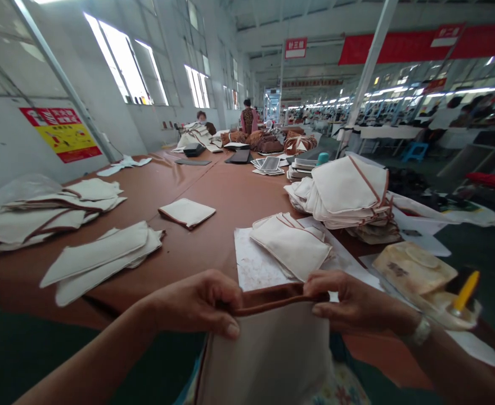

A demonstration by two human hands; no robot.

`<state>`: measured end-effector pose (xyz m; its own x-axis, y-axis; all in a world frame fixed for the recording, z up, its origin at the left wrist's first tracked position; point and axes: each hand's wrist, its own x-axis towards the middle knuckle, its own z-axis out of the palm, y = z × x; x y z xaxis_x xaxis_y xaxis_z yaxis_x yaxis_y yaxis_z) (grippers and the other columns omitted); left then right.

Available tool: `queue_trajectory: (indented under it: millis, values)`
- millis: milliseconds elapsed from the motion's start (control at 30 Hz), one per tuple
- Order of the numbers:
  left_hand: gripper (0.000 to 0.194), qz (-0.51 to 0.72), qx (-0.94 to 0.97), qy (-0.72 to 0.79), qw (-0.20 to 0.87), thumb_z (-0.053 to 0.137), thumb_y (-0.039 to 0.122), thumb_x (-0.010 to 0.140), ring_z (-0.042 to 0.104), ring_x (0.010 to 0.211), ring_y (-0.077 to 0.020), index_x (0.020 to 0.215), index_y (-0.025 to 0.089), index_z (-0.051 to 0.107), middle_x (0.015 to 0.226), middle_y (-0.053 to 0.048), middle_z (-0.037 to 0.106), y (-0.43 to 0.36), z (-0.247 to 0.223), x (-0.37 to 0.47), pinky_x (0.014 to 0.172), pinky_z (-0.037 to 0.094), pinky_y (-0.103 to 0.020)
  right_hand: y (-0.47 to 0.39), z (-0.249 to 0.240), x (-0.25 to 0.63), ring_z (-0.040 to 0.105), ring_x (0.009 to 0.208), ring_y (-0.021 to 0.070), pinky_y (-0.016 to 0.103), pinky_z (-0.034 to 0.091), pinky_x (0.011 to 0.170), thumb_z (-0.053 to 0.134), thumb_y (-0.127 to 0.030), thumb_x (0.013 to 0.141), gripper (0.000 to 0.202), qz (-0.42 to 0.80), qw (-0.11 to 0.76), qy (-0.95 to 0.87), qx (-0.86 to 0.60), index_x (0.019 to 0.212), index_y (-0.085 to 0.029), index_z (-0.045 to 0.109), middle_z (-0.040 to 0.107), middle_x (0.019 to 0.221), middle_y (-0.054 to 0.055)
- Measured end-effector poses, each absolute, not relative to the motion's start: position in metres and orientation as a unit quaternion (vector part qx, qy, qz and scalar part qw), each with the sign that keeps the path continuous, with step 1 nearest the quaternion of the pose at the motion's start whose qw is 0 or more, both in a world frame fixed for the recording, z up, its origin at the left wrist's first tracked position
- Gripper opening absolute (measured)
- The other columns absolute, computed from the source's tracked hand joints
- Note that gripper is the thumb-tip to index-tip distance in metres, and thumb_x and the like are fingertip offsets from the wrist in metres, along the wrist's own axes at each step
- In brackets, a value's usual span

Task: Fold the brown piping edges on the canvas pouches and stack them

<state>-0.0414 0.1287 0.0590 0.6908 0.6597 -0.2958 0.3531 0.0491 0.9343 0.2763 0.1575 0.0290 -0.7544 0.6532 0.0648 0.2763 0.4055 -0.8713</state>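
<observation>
Holding one cream bag (268,349) by its brown top edge, two hands work at the near edge of the big brown table (222,191). The left hand (197,304) is closed tight on the left end of that edge, and the right hand (349,304) pinches the right end. The bag hangs down below the table edge, and its bottom is cut off from view.

On the table I count about five heaps of cream cloth pieces. One small folded piece (187,212) lies alone near the middle of the table. Two flat heaps (99,259) (40,211) lie on the left side of the table. One heap (292,242) sits on a sheet of white paper (256,264) just past the hands, and a tall stack (344,194) sits on the right side.

A shallow tray (437,304) at the right edge of the table holds one yellow-handled tool (464,292). What else is in it is hard to make out.

Two people (226,121) stand at the far end of the table. The things heaped near them are too small to tell.
</observation>
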Motion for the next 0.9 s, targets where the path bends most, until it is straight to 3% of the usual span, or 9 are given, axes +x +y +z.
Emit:
queue_trajectory:
  millis: [100,167,233,333,400,567,733,900]
  values:
    - [0.031,0.157,0.757,0.349,0.529,0.07,0.033,0.081,0.031,0.062,-0.0093,0.064,0.014,0.052,0.065,0.005,0.036,0.118,0.075,-0.003,0.053,0.024,-0.022,0.144,0.043,0.247,0.055,0.094,0.0207,0.03,0.042,0.086,0.071,-0.035,0.084,0.03,0.479,0.219,-0.818,-0.232,0.108,-0.019,0.064,0.061,0.103,0.005]
    - [0.028,0.152,0.753,0.356,0.531,0.066,0.031,0.084,0.03,0.062,-0.0088,0.065,0.014,0.053,0.065,0.006,0.034,0.115,0.081,0.013,0.051,0.023,-0.021,0.135,0.049,0.231,0.052,0.084,0.0173,0.027,0.041,0.077,0.067,-0.037,0.086,0.023,0.497,0.23,-0.809,-0.212,0.099,-0.017,0.062,0.058,0.091,0.002]
    - [0.024,0.122,0.72,0.381,0.567,0.072,0.035,0.079,0.035,0.062,-0.0088,0.08,0.014,0.062,0.067,0.006,0.042,0.118,0.078,0.014,0.05,0.025,-0.02,0.131,0.047,0.228,0.043,0.07,0.0132,0.024,0.037,0.063,0.065,-0.037,0.088,0.023,0.526,0.234,-0.79,-0.211,0.084,-0.017,0.055,0.05,0.078,-0.002]
    - [0.055,0.112,0.672,0.397,0.615,0.089,0.04,0.057,0.043,0.066,-0.011,0.099,0.016,0.063,0.075,0.005,0.053,0.128,0.058,0.0,0.053,0.032,-0.019,0.132,0.032,0.24,0.035,0.064,0.0113,0.023,0.029,0.055,0.061,-0.036,0.091,0.029,0.577,0.226,-0.755,-0.213,0.075,-0.019,0.045,0.041,0.073,-0.004]
    - [0.054,0.14,0.655,0.393,0.63,0.09,0.041,0.054,0.042,0.068,-0.0111,0.092,0.015,0.062,0.076,0.004,0.052,0.133,0.041,-0.006,0.055,0.033,-0.019,0.133,0.021,0.253,0.036,0.066,0.0118,0.023,0.03,0.056,0.059,-0.036,0.092,0.029,0.57,0.226,-0.754,-0.235,0.075,-0.019,0.043,0.041,0.074,-0.004]
    - [0.035,0.195,0.609,0.351,0.684,0.081,0.037,0.07,0.042,0.068,-0.0109,0.089,0.013,0.062,0.076,0.002,0.053,0.128,0.024,0.014,0.058,0.032,-0.021,0.13,0.022,0.267,0.038,0.067,0.0123,0.023,0.031,0.057,0.053,-0.037,0.096,0.023,0.522,0.195,-0.775,-0.3,0.083,-0.018,0.052,0.046,0.075,-0.003]
    - [0.027,0.234,0.595,0.316,0.701,0.079,0.025,0.071,0.044,0.072,-0.0116,0.09,0.011,0.066,0.082,0.0,0.056,0.123,0.027,0.038,0.064,0.035,-0.022,0.12,0.037,0.263,0.051,0.075,0.0136,0.022,0.039,0.066,0.052,-0.024,0.097,0.01,0.447,0.205,-0.803,-0.337,0.09,-0.018,0.056,0.058,0.083,0.0]
    - [0.031,0.214,0.566,0.322,0.728,0.082,0.028,0.068,0.046,0.072,-0.0114,0.091,0.012,0.068,0.081,0.001,0.058,0.124,0.028,0.045,0.064,0.037,-0.02,0.112,0.033,0.266,0.054,0.074,0.0142,0.023,0.041,0.066,0.045,-0.026,0.1,0.019,0.423,0.209,-0.801,-0.368,0.086,-0.019,0.057,0.061,0.081,0.0]
